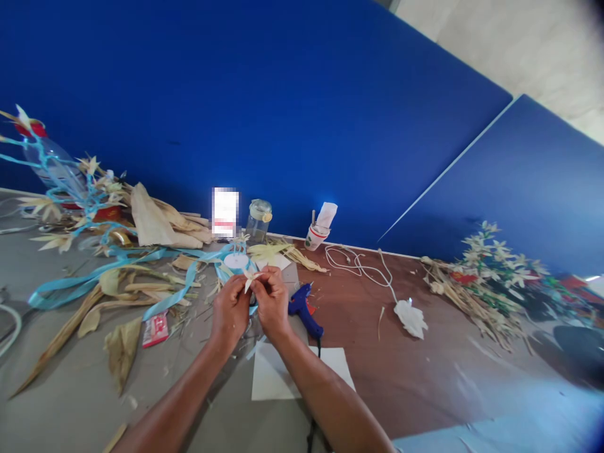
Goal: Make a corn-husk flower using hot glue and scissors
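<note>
Both of my hands meet over the middle of the table, fingertips pinched round a small pale husk flower (250, 279). My left hand (229, 308) grips it from the left, and my right hand (271, 296) from the right; the lower part of the flower is hidden by the fingers. Just right of my right hand lies a blue glue gun (306, 310), its cord running toward me. Light blue ribbon (113, 267) trails across the left side among dried corn husks (127, 286). A white sheet of paper (337, 365) lies under my right forearm.
A plastic bottle (56, 167) with blue-wrapped stems stands at far left. Behind my hands are a glass jar (258, 223) and a paper cup (317, 236). A white cable (358, 264) curls to the right. White flowers (500, 258) and dried stalks (467, 296) lie far right, below a blue partition (283, 113).
</note>
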{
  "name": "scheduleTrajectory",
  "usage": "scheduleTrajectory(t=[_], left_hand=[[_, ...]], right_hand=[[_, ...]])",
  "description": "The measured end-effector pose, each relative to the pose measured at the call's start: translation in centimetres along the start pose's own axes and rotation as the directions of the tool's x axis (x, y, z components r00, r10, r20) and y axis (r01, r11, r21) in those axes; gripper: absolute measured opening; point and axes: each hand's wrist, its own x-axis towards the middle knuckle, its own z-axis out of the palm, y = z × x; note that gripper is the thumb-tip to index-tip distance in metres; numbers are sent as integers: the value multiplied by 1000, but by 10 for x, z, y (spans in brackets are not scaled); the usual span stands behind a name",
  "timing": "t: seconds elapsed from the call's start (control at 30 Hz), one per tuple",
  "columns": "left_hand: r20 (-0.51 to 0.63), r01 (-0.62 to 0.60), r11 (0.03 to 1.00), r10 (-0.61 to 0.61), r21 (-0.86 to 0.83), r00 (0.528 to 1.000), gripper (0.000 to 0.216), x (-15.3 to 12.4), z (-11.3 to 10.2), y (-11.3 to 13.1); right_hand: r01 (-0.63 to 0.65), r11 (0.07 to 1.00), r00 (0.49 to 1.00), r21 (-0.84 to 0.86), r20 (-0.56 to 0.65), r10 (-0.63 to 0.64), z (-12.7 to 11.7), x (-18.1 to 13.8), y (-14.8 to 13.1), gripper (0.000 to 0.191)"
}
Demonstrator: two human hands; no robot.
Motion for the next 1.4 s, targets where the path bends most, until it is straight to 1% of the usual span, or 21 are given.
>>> scheduleTrajectory(t=[0.27,0.37,0.43,0.5,0.57,0.63,0.73,0.8,1.0,1.13,1.2,1.27,1.33,1.4], left_hand=[[-22,-7,999,8,42,1000,20,0,1,0],[-25,14,999,-13,30,1000,19,2,0,0],[-36,50,999,-50,15,998,19,4,-2,1],[-33,86,996,-86,-17,996,21,5,-3,2],[-11,108,992,-109,-60,994,23,6,-4,3],[10,120,987,-120,-107,993,23,6,-4,2],[26,129,978,-126,-166,992,21,6,-1,2],[39,125,974,-120,-187,992,20,5,0,3],[121,124,982,-107,-139,987,19,3,3,1],[159,99,985,-76,-138,984,17,2,4,-4],[161,61,991,-41,-120,986,15,2,3,-5],[171,18,996,-2,-92,985,15,3,2,-4],[190,-14,997,29,-77,981,16,3,0,-3],[207,-33,996,49,-80,977,16,4,-1,-1]], right_hand=[[21,999,999,-44,-28,-23,0,-2,1,8],[10,1000,1000,-12,-10,-10,1,-2,4,9],[-28,998,999,61,31,26,0,-1,7,12],[-117,980,992,161,65,108,-2,2,10,18],[-200,948,979,248,75,188,-6,7,10,22],[-227,933,974,279,74,214,-11,13,7,23],[-226,949,973,218,94,210,-18,21,-1,29],[-218,962,974,162,106,203,-22,25,-7,30],[-127,992,982,26,147,122,-24,29,-12,17],[-113,993,985,-20,127,114,-24,30,-10,15],[-159,987,980,-17,118,160,-25,31,-11,15],[-253,967,961,13,120,250,-26,32,-13,15],[-379,924,918,50,147,369,-29,33,-17,16],[-501,862,855,77,196,480,-32,35,-20,18]])
